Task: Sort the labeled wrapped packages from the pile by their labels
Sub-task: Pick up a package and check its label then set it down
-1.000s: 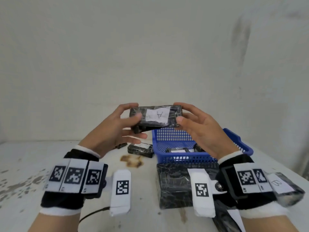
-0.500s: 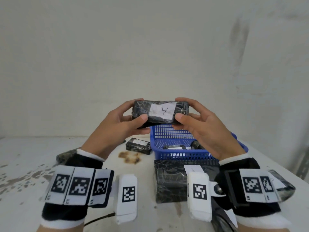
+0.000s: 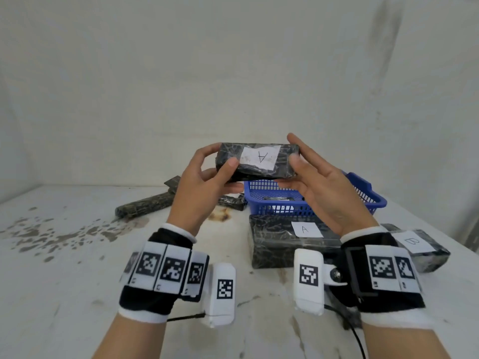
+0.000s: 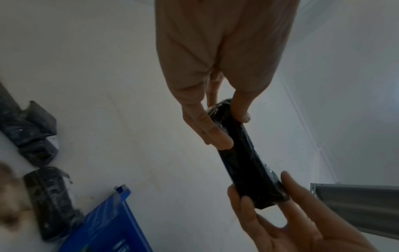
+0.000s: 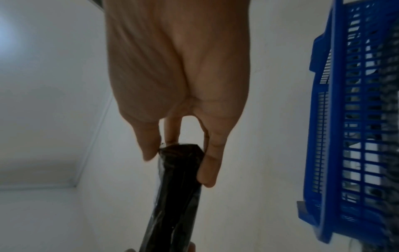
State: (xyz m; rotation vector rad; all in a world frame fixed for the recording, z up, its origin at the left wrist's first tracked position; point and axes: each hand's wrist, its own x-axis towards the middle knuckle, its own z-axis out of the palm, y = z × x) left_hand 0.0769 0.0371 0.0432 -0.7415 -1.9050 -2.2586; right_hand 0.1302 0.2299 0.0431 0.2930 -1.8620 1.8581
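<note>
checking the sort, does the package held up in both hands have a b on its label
No, the held package, pinched between the left hand and right hand, shows an A on its white label.

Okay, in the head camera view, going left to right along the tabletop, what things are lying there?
Long dark wrapped package → small dark package → blue basket → package labeled B. The package labeled A lies in front of the basket, so I leave it out.

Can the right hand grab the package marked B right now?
Probably not yet. The right hand grips one end of the held package, the left hand the other. The package marked B lies uncovered beside the right wrist, so letting go frees the way.
</note>
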